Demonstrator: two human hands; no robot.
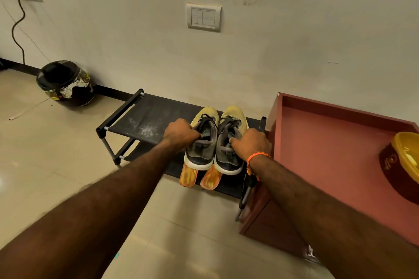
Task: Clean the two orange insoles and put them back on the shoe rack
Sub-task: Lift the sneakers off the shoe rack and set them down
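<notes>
Your left hand (180, 132) and right hand (250, 144) each grip a sneaker's collar above the shoe rack (140, 115). Two orange insoles (188, 175) apparently lie on the lower shelf beneath; dragging the sneakers (205, 142) could knock them off.

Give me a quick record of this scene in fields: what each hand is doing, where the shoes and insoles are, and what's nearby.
left hand: grips the collar of the left shoe
right hand: grips the collar of the right shoe
shoes: side by side at the shoe rack, toes toward the wall
orange insoles: two, poking out below the shoes' heels over a lower shelf
rack top: dusty white scuffs on its left part
left of rack: helmet on the floor
right of rack: reddish cabinet
</notes>
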